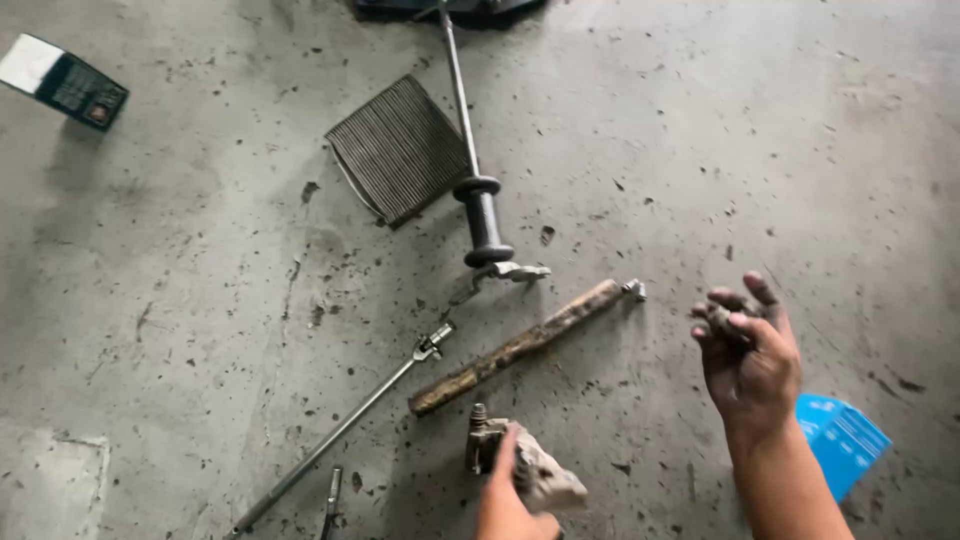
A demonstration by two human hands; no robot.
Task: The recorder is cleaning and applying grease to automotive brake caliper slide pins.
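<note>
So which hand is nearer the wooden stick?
Left. The left hand sits just below the stick's lower end, gripping a metal part. The right hand is raised off to its right, farther away.

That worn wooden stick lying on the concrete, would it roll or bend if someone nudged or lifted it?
The wooden stick looks straight and thick, so probably stiff. Its rounded shape suggests it could roll sideways, though the rough, chipped surface and gritty concrete floor may slow it. It seems fairly light for its length.
</note>
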